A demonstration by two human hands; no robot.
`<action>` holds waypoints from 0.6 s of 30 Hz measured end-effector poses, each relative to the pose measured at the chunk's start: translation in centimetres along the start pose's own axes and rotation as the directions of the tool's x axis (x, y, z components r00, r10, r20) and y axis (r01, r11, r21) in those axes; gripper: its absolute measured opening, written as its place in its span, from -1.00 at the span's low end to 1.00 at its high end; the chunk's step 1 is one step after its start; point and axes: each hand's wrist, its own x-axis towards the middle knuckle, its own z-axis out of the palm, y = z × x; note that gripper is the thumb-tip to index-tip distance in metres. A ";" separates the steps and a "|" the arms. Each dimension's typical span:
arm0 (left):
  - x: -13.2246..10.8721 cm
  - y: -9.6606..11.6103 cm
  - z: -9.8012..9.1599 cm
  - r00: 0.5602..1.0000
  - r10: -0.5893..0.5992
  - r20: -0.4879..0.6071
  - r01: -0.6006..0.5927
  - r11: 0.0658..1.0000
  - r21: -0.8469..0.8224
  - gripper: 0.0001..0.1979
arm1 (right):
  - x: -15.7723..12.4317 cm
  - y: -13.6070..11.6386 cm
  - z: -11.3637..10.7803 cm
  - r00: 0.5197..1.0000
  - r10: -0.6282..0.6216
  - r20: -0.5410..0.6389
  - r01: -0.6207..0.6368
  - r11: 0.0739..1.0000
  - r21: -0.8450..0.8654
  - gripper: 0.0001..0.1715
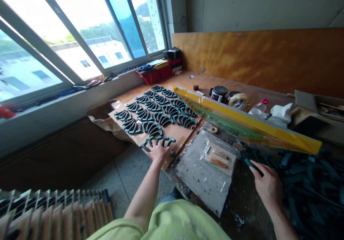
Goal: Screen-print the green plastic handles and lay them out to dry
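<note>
My left hand (159, 151) reaches over the front of a cardboard sheet (176, 141), its fingers spread and touching a short row of dark green curved pieces (168, 139). Behind it, several fanned rows of the same kind of piece (153, 105) cover the sheet. On the right, my right hand (266, 182) is closed around one dark green curved piece (247, 160), thumb and fingers pinching its near end. A heap of similar dark pieces (309, 182) lies beside and beyond that hand, in shadow.
A grey board (196, 164) between my hands carries a plastic-wrapped block (219, 157). A long yellow-edged barrier (242, 120) runs behind it, with a tape roll (213, 129) in front. Jars (219, 92), a red-capped bottle (260, 107) and a carton (306, 107) stand beyond. A slatted rack (53, 211) is lower left.
</note>
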 end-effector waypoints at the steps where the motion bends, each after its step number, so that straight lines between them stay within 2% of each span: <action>1: 0.3 0.2 -0.2 0.999 0.047 -0.013 -0.047 0.999 0.014 -0.36 | 0.0 -0.2 -0.1 1.000 -0.006 -0.001 0.006 1.000 -0.001 -0.53; 4: 1.6 1.7 -0.7 0.976 0.217 -0.014 -0.216 0.976 0.042 -0.39 | 0.2 -0.9 -0.5 1.000 -0.026 -0.004 0.026 1.000 -0.015 -0.52; 9: 4.7 5.3 -0.5 0.898 0.437 0.050 -0.439 0.897 0.041 -0.38 | 0.2 -2.2 -1.2 0.999 -0.046 -0.024 0.045 0.998 -0.051 -0.50; 14: 6.8 7.7 0.9 0.852 0.506 0.133 -0.514 0.858 0.027 -0.36 | -0.3 -3.3 -1.8 0.999 -0.026 -0.023 0.023 0.996 -0.088 -0.50; 18: 7.6 8.0 2.1 0.850 0.497 0.174 -0.509 0.860 0.027 -0.37 | -0.7 -3.9 -2.2 1.000 0.015 -0.012 -0.016 0.996 -0.089 -0.50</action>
